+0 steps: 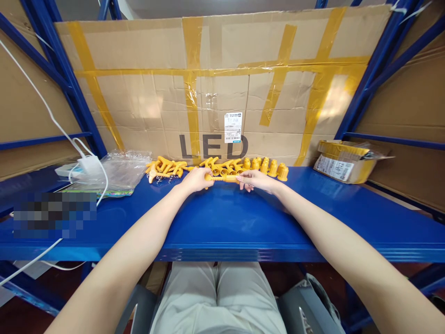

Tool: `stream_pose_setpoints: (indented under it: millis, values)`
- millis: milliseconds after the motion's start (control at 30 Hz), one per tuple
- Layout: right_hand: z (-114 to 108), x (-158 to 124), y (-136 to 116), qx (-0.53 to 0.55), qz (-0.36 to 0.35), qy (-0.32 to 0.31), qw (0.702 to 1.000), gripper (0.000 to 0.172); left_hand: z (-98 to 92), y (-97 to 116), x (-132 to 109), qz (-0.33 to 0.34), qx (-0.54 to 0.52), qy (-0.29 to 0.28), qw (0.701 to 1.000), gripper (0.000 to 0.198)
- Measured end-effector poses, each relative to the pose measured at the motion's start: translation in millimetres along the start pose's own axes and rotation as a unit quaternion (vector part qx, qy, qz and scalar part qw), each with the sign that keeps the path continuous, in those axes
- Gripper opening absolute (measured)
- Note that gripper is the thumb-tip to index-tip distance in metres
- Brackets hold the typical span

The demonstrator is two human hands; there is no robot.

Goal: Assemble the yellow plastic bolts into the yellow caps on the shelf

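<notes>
Between my two hands a yellow plastic rod-like part [229, 178] lies level just above the blue shelf. My left hand [197, 180] is closed on its left end, and my right hand [255, 180] pinches its right end. Left of my left hand is a pile of yellow branched pieces [166, 167] with small metal hooks. More yellow pieces [222, 163] lie directly behind my hands. Several yellow bell-shaped cups [273, 168] stand in rows behind and to the right of my right hand.
A blue metal shelf [225, 218] spans the view. At left lie clear plastic bags [120, 171], a white plug with cables [91, 167] and a blurred dark object [52, 213]. An open cardboard box [342, 162] sits at right. Large cardboard [146, 102] stands behind.
</notes>
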State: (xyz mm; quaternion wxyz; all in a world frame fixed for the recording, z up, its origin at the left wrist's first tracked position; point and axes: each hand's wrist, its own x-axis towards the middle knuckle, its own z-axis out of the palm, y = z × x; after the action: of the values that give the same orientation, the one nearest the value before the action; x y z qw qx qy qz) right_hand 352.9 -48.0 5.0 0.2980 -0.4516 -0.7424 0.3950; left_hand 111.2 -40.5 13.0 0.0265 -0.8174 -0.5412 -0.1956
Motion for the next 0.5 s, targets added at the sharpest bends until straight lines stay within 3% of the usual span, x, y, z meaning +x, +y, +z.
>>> stream_pose_setpoints:
  millis: [233,500]
  values:
    - [6.8,6.4,-1.4,0.041,0.056,0.021,0.997,0.064,2.1,-0.2,1.6,-0.001,-0.001,0.018,1.0,0.029]
    - [8.5,3.9,-5.3,0.025,0.078,0.04,0.996,0.07,0.7,2.2,0.3,-0.006,-0.002,0.013,1.0,0.034]
